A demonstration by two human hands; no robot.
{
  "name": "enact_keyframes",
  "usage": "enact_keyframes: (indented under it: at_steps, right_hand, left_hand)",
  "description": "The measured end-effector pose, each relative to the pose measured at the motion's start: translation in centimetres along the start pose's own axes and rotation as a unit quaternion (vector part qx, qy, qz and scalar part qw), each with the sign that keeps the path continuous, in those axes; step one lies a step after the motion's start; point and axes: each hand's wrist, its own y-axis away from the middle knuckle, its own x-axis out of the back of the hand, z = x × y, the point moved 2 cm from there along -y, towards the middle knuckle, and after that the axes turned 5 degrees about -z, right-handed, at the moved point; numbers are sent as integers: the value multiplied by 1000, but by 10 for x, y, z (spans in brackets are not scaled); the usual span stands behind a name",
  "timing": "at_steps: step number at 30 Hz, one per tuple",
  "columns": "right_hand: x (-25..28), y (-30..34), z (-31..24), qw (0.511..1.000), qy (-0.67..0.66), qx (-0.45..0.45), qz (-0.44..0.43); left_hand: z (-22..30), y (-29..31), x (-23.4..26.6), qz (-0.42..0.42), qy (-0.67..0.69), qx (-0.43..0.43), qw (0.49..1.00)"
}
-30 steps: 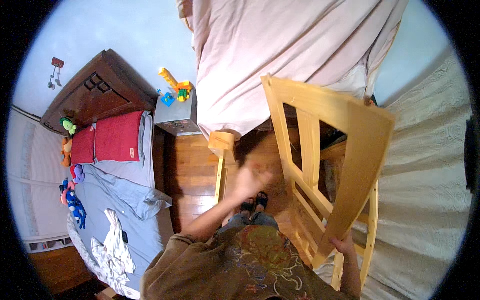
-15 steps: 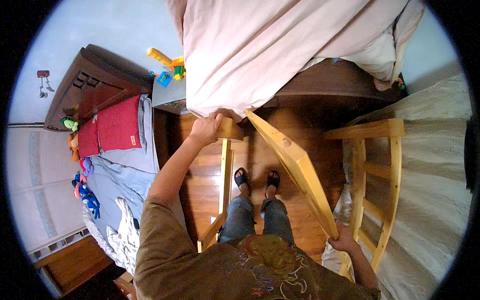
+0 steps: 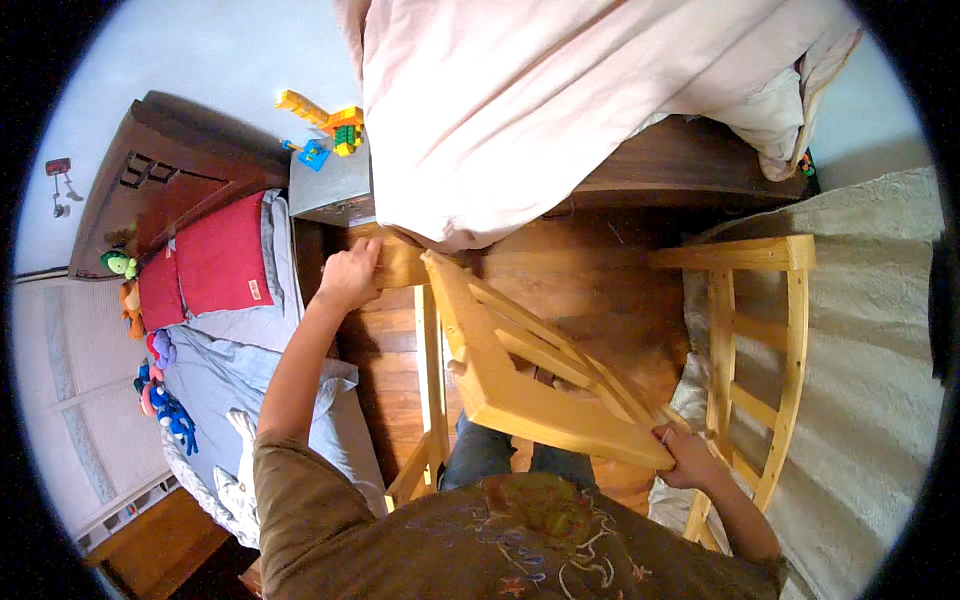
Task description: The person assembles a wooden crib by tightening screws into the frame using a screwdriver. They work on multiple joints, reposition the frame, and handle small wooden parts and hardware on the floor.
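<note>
My left hand (image 3: 352, 272) is closed round the top end of a light wooden frame (image 3: 430, 360), which stands upright on the left. My right hand (image 3: 688, 455) grips the near right corner of a slatted wooden panel (image 3: 560, 422) held slantwise in front of my body. Its far tip lies close to the top of the left frame; whether they touch I cannot tell. Beyond my right hand, another ladder-like wooden frame (image 3: 740, 256) stands upright beside the curtain.
A bed with red pillows (image 3: 228, 250) and soft toys lies on the left. Ahead, a pale pink cover (image 3: 480, 130) drapes over dark furniture. Toy bricks (image 3: 330, 130) sit on a grey cabinet (image 3: 335, 182). A pale curtain (image 3: 860, 330) hangs on the right above the wooden floor (image 3: 560, 250).
The panel has tipped and swung left across my legs, so its slats now show. My left hand and the left frame have shifted left. Both hands keep their grip.
</note>
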Motion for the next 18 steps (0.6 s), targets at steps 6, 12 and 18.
enact_keyframes:
  at_steps: [6,12,18]
  right_hand:
    - [18,-36,-35,1000,22,20,2]
    - [41,-86,-84,995,21,-33,-93]
    - [44,-136,-120,997,24,28,-73]
  left_hand:
    - [-72,20,-29,47,10,9,999]
    - [-135,43,-51,47,43,45,997]
    - [-169,57,-58,63,62,56,994]
